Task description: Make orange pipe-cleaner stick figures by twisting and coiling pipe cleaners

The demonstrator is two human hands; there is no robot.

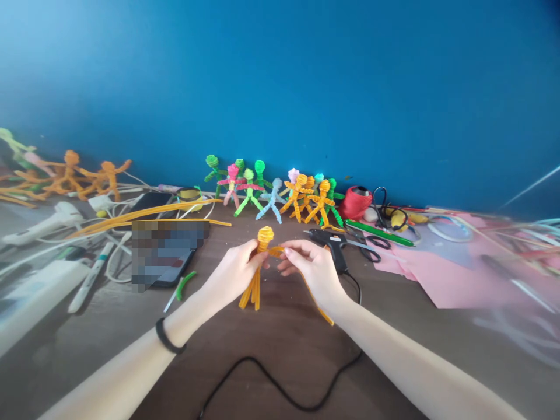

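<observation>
An orange pipe-cleaner figure with a coiled round head stands upright in the grip of my left hand. Its loose straight stems hang below my fingers. My right hand pinches an orange pipe cleaner that runs from the figure's side, passes behind the palm and comes out below it. A short stretch of it spans the gap between my two hands. Behind them, finished pipe-cleaner figures in several colours stand along the wall. A black glue gun lies just beyond my right hand.
Left of my hands are a phone, loose orange pipe cleaners, a green pipe-cleaner piece and a white marker. On the right lie scissors, a green pen and pink paper. A black cable crosses the front.
</observation>
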